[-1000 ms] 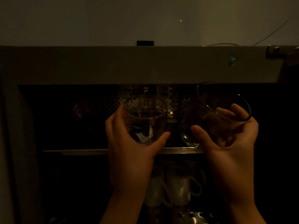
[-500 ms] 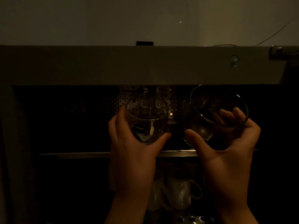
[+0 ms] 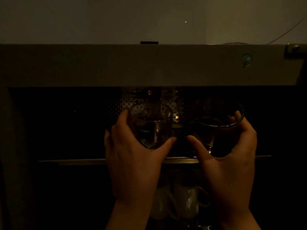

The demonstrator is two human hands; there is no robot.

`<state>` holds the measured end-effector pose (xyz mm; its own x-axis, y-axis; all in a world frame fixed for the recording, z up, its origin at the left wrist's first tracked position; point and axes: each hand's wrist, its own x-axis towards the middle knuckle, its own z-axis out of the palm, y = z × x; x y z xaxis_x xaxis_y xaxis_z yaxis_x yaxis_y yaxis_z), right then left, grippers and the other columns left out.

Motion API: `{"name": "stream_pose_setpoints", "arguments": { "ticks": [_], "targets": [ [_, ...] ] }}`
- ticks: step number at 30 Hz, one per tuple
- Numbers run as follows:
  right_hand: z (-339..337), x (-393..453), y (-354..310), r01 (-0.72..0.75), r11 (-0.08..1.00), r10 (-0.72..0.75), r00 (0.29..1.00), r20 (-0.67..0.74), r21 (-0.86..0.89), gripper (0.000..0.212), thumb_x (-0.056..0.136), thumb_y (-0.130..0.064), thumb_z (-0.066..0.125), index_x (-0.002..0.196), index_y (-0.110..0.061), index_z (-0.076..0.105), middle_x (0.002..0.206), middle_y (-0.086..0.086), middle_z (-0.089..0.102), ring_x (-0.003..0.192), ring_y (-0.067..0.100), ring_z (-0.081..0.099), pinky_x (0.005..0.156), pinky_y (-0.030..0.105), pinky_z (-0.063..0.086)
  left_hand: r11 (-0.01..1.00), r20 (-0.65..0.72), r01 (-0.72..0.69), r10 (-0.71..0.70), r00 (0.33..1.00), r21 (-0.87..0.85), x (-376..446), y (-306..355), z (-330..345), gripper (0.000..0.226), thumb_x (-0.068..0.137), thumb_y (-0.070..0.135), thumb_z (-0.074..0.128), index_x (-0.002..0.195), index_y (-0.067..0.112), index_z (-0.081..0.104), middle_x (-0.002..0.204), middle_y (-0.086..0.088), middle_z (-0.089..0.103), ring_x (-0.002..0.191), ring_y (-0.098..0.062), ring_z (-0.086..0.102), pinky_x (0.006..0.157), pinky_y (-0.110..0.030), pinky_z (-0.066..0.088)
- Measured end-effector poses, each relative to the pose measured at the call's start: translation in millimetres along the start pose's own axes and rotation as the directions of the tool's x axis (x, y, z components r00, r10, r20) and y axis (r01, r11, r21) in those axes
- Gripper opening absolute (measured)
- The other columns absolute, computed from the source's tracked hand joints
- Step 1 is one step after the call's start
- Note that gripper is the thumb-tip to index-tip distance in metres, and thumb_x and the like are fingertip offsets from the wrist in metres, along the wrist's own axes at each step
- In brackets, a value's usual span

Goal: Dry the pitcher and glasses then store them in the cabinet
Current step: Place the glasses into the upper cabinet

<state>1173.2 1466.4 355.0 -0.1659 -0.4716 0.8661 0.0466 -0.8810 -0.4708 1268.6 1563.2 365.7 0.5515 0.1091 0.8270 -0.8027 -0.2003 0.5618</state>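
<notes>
Two clear glasses, left hand [image 3: 132, 156] gripping one [image 3: 152, 127], faint unreadable print, right hand [image 3: 230, 156] clasping other [image 3: 217, 128].

Both forearms reach up side by side, the left hand [image 3: 132, 156] and the right hand [image 3: 232, 155] raised level, each with thumb inward and fingers [image 3: 123, 117] curled around a glass

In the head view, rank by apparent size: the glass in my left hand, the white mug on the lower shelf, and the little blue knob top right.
1. Glass
2. White mug, dim and farther back, so unsure
3. Blue knob
</notes>
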Motion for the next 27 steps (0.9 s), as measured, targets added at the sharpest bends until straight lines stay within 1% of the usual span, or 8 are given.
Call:
{"name": "stream_pose_setpoints", "arguments": {
  "ticks": [3, 5, 9, 12, 14, 19, 23, 27],
  "targets": [
    [0.6, -1.4, -0.5, 0.042, 0.994, -0.043, 0.999, -0.008, -0.097, 0.094, 0.063, -0.059, 0.064, 0.138, -0.011, 0.036, 0.136, 0.004, 0.039, 0.124, 0.02, 0.044, 0.094, 0.047, 0.046, 1.0, -0.008, -0.01, 0.01, 1.0, -0.02, -0.2, 0.3, -1.1, 0.107, 0.042, 0.068, 0.069, 0.134, 0.032, 0.026, 0.134, -0.003, 0.049, 0.127, -0.031, 0.044, 0.098, -0.048, 0.042],
    [1.6, -2.1, 0.3, 0.05, 0.987, -0.052, 0.999, -0.007, -0.153, 0.094, 0.064, -0.061, 0.061, 0.138, -0.009, 0.037, 0.134, 0.008, 0.041, 0.123, 0.023, 0.045, 0.097, 0.045, 0.043, 1.0, -0.008, -0.023, 0.023, 1.0, 0.005, 0.2, -0.9, -1.3, 0.107, 0.043, 0.07, 0.068, 0.134, 0.03, 0.027, 0.133, -0.004, 0.05, 0.126, -0.032, 0.045, 0.098, -0.05, 0.044],
    [5.0, -1.6, 0.2, 0.01, 0.973, -0.006, 1.0, 0.018, -0.232, 0.096, 0.062, -0.068, 0.053, 0.139, -0.014, 0.035, 0.135, 0.005, 0.04, 0.12, 0.022, 0.042, 0.095, 0.035, 0.036, 0.996, 0.02, -0.021, 0.019, 1.0, 0.086, 2.0, -0.8, -1.2, 0.106, 0.045, 0.073, 0.065, 0.132, 0.025, 0.028, 0.132, -0.008, 0.053, 0.126, -0.034, 0.045, 0.098, -0.054, 0.043],
    [5.9, -0.9, -1.5, -0.012, 0.96, 0.021, 0.999, 0.029, -0.281, 0.095, 0.062, -0.071, 0.05, 0.139, -0.018, 0.032, 0.135, 0.004, 0.04, 0.12, 0.023, 0.041, 0.096, 0.043, 0.039, 0.991, 0.054, -0.007, -0.001, 0.999, 0.135, 2.8, 0.3, -1.5, 0.108, 0.045, 0.075, 0.064, 0.134, 0.02, 0.034, 0.132, -0.006, 0.053, 0.126, -0.031, 0.045, 0.101, -0.048, 0.042],
    [5.7, 0.1, -2.5, -0.01, 0.95, 0.026, 0.999, 0.047, -0.311, 0.095, 0.063, -0.072, 0.049, 0.138, -0.016, 0.033, 0.133, 0.004, 0.041, 0.119, 0.023, 0.042, 0.097, 0.044, 0.039, 0.987, 0.068, -0.004, -0.007, 0.998, 0.161, 3.6, -0.5, -2.0, 0.108, 0.046, 0.075, 0.064, 0.134, 0.017, 0.038, 0.131, -0.006, 0.054, 0.124, -0.029, 0.047, 0.1, -0.045, 0.042],
    [3.0, 5.5, -7.1, -0.018, 0.927, 0.06, 0.993, 0.1, -0.375, 0.092, 0.064, -0.072, 0.049, 0.133, -0.012, 0.038, 0.128, 0.005, 0.044, 0.11, 0.029, 0.05, 0.09, 0.05, 0.046, 0.981, 0.143, 0.004, -0.033, 0.989, 0.193, 5.7, 0.0, -4.4, 0.102, 0.047, 0.073, 0.065, 0.127, 0.013, 0.044, 0.124, -0.008, 0.057, 0.115, -0.028, 0.053, 0.095, -0.042, 0.045],
    [2.9, 8.7, -9.4, 0.016, 0.889, 0.051, 0.99, 0.134, -0.457, 0.083, 0.069, -0.063, 0.055, 0.125, -0.003, 0.044, 0.116, 0.014, 0.052, 0.094, 0.036, 0.056, 0.083, 0.046, 0.046, 0.969, 0.187, 0.014, -0.062, 0.98, 0.248, 7.4, 2.6, -7.4, 0.091, 0.049, 0.072, 0.063, 0.113, 0.01, 0.047, 0.112, -0.011, 0.06, 0.104, -0.031, 0.058, 0.087, -0.041, 0.046],
    [2.3, 11.7, -10.0, 0.001, 0.875, 0.087, 0.983, 0.159, -0.485, 0.079, 0.069, -0.063, 0.057, 0.121, -0.004, 0.046, 0.112, 0.014, 0.052, 0.088, 0.036, 0.056, 0.079, 0.045, 0.046, 0.957, 0.258, 0.02, -0.098, 0.961, 0.291, 10.6, 3.6, -7.6, 0.089, 0.054, 0.073, 0.066, 0.113, 0.013, 0.038, 0.114, -0.01, 0.057, 0.102, -0.029, 0.059, 0.084, -0.038, 0.047]
  ]
}}
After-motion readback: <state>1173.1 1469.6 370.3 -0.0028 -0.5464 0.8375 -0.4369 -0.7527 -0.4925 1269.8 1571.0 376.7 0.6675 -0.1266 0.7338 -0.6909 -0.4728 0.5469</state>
